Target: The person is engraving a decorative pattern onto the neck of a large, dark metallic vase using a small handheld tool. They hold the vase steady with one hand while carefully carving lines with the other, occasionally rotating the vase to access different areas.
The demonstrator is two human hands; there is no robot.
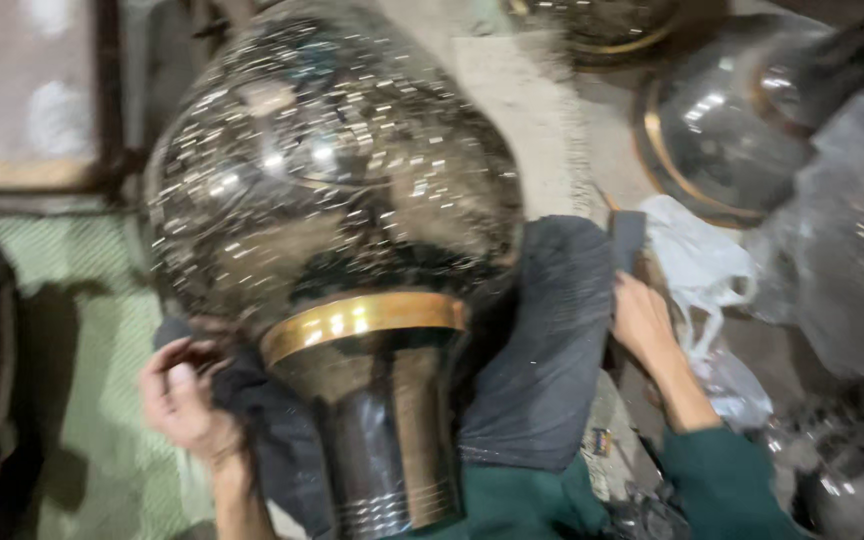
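A big round metal pot (332, 190) with a dark, speckled, shiny belly, a brass band and a narrow neck lies on a dark grey cloth (542, 350) over my lap, neck toward me. My left hand (184, 395) grips the edge of the cloth at the pot's lower left, fingers curled around the fabric. On the other side, my right hand (642, 320) rests against the cloth's edge, fingers bent; a small dark block (628, 238) sits just above it. Green sleeves cover my arms.
More shiny metal pots (722, 120) with brass rims lie at the upper right. White plastic wrap (697, 260) and clear plastic sheets (852, 230) sit to the right. A green woven mat (82, 330) covers the floor at left, with a framed panel (22, 110) above.
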